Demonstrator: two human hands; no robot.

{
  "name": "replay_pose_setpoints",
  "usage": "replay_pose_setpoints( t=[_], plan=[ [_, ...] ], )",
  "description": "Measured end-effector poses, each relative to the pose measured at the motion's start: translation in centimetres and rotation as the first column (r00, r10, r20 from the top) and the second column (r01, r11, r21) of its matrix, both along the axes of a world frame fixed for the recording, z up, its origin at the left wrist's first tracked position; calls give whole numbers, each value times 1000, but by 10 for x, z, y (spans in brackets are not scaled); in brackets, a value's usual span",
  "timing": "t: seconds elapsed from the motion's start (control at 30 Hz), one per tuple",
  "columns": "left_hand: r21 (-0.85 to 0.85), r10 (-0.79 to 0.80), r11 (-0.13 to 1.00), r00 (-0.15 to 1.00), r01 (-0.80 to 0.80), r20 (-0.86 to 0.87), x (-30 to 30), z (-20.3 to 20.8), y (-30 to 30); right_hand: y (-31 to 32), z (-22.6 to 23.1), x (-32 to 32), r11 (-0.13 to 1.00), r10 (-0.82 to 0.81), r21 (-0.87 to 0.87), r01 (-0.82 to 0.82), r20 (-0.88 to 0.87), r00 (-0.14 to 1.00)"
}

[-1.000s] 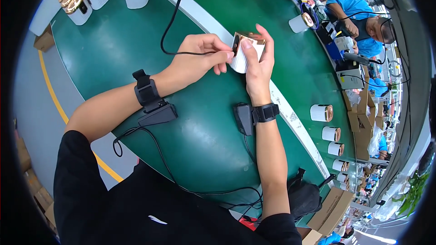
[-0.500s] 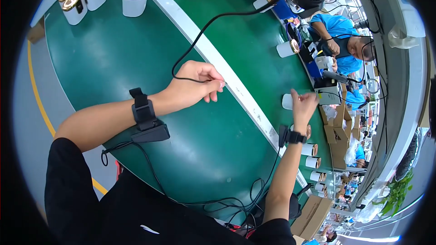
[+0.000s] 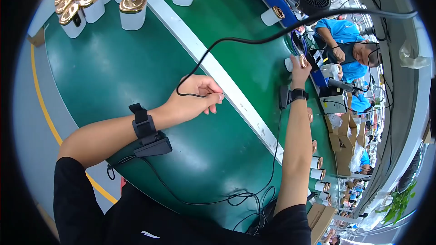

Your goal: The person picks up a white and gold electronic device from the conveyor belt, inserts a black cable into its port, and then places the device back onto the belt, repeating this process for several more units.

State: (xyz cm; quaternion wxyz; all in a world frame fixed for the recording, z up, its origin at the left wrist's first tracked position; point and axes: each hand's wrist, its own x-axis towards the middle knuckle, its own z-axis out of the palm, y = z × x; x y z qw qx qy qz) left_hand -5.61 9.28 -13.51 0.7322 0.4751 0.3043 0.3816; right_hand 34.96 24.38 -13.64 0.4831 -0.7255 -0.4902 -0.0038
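Left grip [image 3: 194, 99] pinching cable [image 3: 259, 42], right grip [image 3: 300, 73] clasping canister [image 3: 288, 65]

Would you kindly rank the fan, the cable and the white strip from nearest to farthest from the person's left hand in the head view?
1. Cable: pinched in the left hand.
2. White strip: just to its right.
3. Fan: beyond the strip, upper right.

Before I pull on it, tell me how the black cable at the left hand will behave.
The black cable is probably bendy but springy, hanging in smooth curves. It seems light: the left hand holds it in a small pinch. Pushed, it would likely bow, being thin and curved by that hand.
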Motion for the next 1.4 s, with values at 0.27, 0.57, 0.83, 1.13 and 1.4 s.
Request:
replay_pose_setpoints(
  t=[0.27,0.57,0.83,1.13,1.4],
  plan=[
    [45,99,993,986,-106,132,-13,-4,-25,-145,-4,-214,830,485,238,-504,-754,443],
    [175,55,981,989,-78,134,-4,-18,-33,-189,-11,-230,689,578,200,-697,-731,362],
    [120,110,984,982,-129,151,-4,-11,-36,-186,-14,-225,682,609,153,-715,-660,440],
    [202,72,975,989,-96,127,1,-21,-37,-191,-23,-216,665,652,142,-733,-589,477],
    [173,109,978,992,-118,60,6,-19,-33,-190,-19,-216,695,631,119,-709,-574,522]
  ],
)
